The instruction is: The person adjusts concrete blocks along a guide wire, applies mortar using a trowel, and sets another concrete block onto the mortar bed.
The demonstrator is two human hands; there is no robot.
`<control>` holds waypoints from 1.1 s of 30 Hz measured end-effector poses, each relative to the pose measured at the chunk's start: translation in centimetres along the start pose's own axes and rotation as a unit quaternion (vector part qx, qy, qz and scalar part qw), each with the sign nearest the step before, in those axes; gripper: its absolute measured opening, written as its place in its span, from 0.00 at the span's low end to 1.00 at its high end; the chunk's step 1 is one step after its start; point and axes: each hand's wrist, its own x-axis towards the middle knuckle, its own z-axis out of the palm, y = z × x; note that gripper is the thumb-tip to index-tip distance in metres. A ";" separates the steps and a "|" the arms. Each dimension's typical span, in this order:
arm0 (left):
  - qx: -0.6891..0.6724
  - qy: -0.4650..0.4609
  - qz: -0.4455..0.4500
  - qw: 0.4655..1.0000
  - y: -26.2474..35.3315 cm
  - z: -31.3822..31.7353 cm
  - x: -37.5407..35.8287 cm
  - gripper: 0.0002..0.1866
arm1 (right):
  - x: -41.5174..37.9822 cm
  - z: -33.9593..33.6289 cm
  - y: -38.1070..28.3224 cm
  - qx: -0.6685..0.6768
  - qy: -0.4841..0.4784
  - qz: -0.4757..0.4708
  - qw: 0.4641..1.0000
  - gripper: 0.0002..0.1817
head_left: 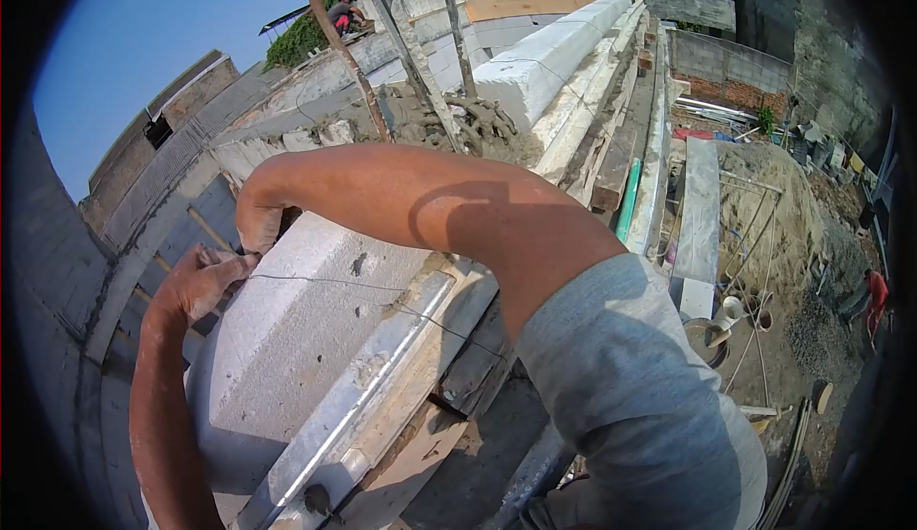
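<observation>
A thin wire (330,283) stretches across a pale lightweight concrete block (310,339) and over the ledge beside it. At the block's far left edge, my left hand (199,284) is closed, its fingers pinched together at the wire's end. My right hand (258,227) bends down over the top edge of the block, close to my left fingertips. My right fingers are mostly hidden, so their grip does not show. Along the block's near side runs a pale ledge with a straight metal-coloured edge strip (373,377).
Behind my right arm, upright poles (406,38) rise from rough wet mortar (411,115). A long white block row (564,48) continues along the wall top. A green pipe (629,201) lies beside timber. Far below right are sand (745,177), buckets (731,310) and a person in red (874,296). Another person (342,14) crouches far off.
</observation>
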 end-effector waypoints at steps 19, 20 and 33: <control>0.095 0.025 -0.146 0.984 4.2 0.3 -3.3 0.41 | -1.5 -0.3 -2.1 0.057 -0.015 0.085 0.995 0.07; 0.102 -0.002 -0.153 0.983 4.7 0.2 -3.7 0.43 | 0.2 -0.7 -0.6 0.050 -0.031 0.063 0.996 0.08; 0.095 0.073 -0.083 0.989 4.0 1.1 -4.0 0.37 | -0.9 -1.1 0.5 0.151 -0.028 0.036 0.987 0.08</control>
